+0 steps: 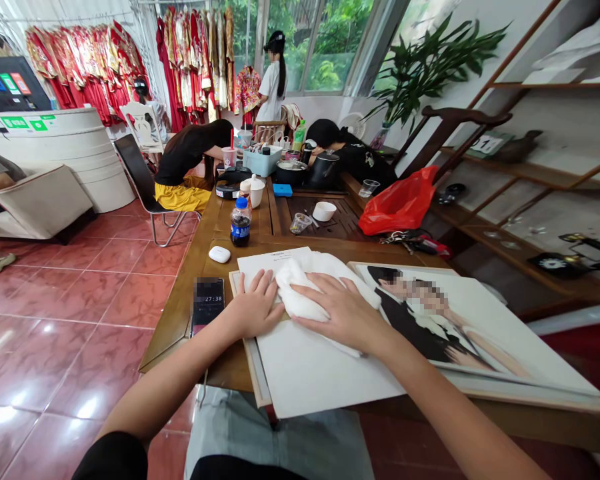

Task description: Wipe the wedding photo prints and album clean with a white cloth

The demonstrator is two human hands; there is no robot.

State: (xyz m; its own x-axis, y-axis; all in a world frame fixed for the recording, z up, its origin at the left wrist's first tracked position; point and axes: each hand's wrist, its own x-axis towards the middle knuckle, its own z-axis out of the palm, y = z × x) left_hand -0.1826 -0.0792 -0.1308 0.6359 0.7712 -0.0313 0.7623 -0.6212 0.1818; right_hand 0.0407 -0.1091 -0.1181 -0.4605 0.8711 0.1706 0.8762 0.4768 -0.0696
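My left hand [254, 308] lies flat with fingers spread on a white sheet [320, 370] that covers a wooden frame [254, 373] on the table [180, 313]. My right hand [347, 313] presses flat, fingers stretched, on a white cloth [310, 280] bunched on the sheet between both hands. A large printed portrait board [480, 327] lies just right of my right hand. A phone [208, 301] with a timer on its screen lies left of my left hand.
Further up the table stand a cola bottle [241, 223], a white earbud case [219, 254], cups, a tea tray and a red plastic bag [400, 203]. Two people lean over the far end; another stands by the window. Red garments hang behind. Shelves run along the right.
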